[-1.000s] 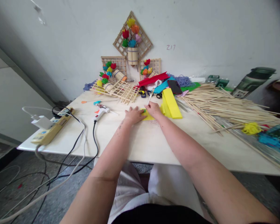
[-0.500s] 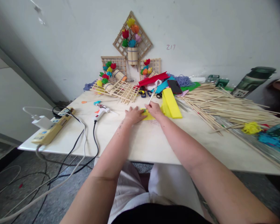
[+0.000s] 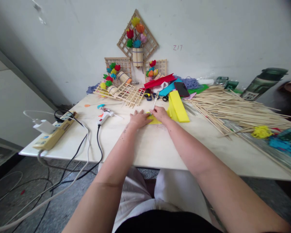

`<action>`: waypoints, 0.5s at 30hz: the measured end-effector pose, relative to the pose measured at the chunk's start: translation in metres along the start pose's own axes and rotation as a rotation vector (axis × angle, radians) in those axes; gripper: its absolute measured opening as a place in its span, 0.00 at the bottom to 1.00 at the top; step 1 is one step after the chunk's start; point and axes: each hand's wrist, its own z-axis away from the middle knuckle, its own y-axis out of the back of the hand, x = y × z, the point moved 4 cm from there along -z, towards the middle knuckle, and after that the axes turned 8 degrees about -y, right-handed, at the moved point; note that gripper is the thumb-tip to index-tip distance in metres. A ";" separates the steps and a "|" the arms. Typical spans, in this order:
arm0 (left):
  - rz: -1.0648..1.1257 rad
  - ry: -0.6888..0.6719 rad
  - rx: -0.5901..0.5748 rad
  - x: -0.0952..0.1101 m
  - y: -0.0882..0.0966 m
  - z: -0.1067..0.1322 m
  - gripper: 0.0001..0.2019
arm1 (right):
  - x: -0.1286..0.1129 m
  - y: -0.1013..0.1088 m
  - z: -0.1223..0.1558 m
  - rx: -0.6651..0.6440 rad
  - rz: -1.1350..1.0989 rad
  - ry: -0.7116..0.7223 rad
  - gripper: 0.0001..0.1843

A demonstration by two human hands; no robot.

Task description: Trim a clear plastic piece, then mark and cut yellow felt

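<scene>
Left hand [image 3: 138, 119] lies palm down, fingers flat and close together, pressing the left edge of a small yellow sheet [image 3: 155, 122] at the middle of the white table [image 3: 145, 145]. Right hand [image 3: 160, 114] is closed in a pinch around a slim white tool [image 3: 156, 101], pen-like, whose upper end leans toward the far side. Its working tip is hidden under the fingers, just beside a small green piece [image 3: 150, 114] between the two hands. Whether the tip touches the sheet cannot be told.

The work looks like marking or tracing on the sheet. Doing it well would seem to call for steady downward pressure from the flat hand so the soft sheet does not creep. The pinch should sit low on the tool for short, controlled strokes, and the green piece should be kept from sliding if it serves as a pattern.

A folded yellow stack [image 3: 178, 108] sits just right of the right hand, near enough for a wide stroke to nudge it. Scissors [image 3: 165, 98] lie beyond it, with a pile of wooden sticks [image 3: 232, 108] spread far right. To the left are a glue gun [image 3: 105, 115] and, at the table's left edge, a power strip [image 3: 54, 131], both well apart from the hands.
</scene>
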 end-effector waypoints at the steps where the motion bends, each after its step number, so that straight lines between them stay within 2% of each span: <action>1: 0.000 -0.001 0.000 0.000 0.000 0.000 0.29 | 0.000 0.000 0.000 0.000 0.002 0.001 0.14; 15: 0.007 0.016 -0.011 0.002 0.003 0.002 0.29 | 0.002 -0.002 -0.002 0.005 -0.060 0.066 0.12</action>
